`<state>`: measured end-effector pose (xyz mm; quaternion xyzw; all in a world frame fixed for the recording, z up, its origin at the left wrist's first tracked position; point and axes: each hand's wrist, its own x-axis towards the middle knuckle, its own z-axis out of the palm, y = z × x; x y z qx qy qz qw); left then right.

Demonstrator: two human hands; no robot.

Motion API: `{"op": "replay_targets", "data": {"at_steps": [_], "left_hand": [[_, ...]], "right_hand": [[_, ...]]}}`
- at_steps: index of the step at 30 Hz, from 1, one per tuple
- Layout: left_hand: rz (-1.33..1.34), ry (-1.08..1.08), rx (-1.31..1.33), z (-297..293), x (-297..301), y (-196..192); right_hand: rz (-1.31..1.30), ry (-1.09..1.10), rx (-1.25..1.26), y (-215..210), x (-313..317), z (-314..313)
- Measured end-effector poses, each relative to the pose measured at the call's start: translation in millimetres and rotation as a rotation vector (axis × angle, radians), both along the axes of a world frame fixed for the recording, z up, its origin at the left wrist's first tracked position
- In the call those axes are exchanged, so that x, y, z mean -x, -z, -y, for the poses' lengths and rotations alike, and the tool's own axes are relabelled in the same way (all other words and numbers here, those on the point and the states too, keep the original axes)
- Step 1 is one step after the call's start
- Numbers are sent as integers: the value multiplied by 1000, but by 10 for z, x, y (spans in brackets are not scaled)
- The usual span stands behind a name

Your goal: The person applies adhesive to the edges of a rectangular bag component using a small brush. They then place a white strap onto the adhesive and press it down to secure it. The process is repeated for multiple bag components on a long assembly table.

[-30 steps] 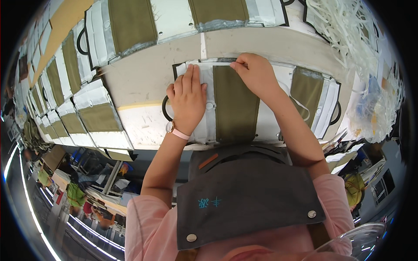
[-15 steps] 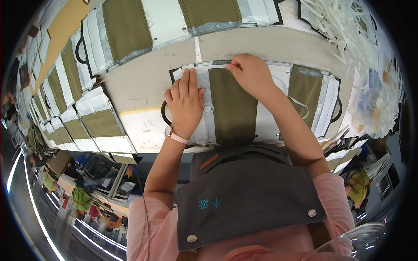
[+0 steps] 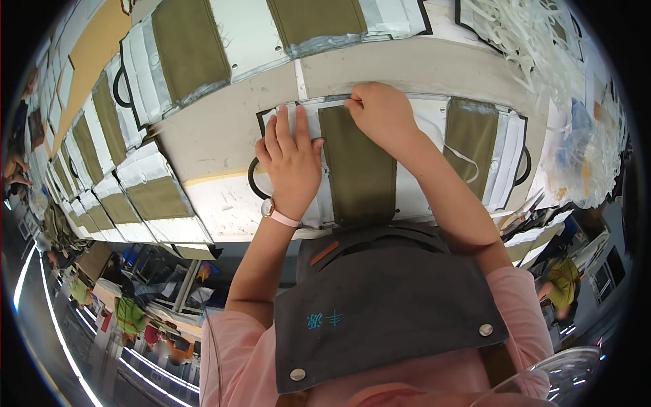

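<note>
A flat white panel [image 3: 424,193] with olive fabric bands [image 3: 359,169], dark edging and black loop handles lies before me on the table. My left hand [image 3: 293,159] rests palm down on its left part, fingers stretched toward the far edge. At the far edge, over the top of the middle olive band, my right hand [image 3: 381,115] is closed in a pinch. A narrow white strip [image 3: 469,163] comes out from behind that hand and curls over the right olive band. The pinched end of the strip is hidden by my fingers.
Another olive-and-white panel [image 3: 251,41] lies beyond mine. Several similar panels [image 3: 163,197] overlap on the left. A tangled heap of thin white strips [image 3: 536,34] sits at the far right, above a clear plastic bag [image 3: 580,166]. Other people [image 3: 129,315] are in the background.
My right hand shifts slightly left along the far edge, still pinched. The fingers of my left hand spread a little wider. The loose white strip shows more beside my right wrist.
</note>
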<state>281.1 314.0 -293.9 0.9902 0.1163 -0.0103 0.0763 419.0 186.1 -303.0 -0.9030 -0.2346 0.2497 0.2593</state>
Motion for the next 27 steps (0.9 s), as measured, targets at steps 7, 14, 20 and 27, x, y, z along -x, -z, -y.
{"op": "replay_targets", "data": {"at_steps": [7,14,20,27], "left_hand": [[-70,86,126,104,-55,55],[-81,104,85,86,-62,50],[-104,72,56,163,-96,26],[-105,69,35,185,-107,14]], "right_hand": [[2,12,1,24,12,4],[30,21,-13,22,29,1],[15,8,21,-36,11,-18],[35,23,-23,28,19,8]]}}
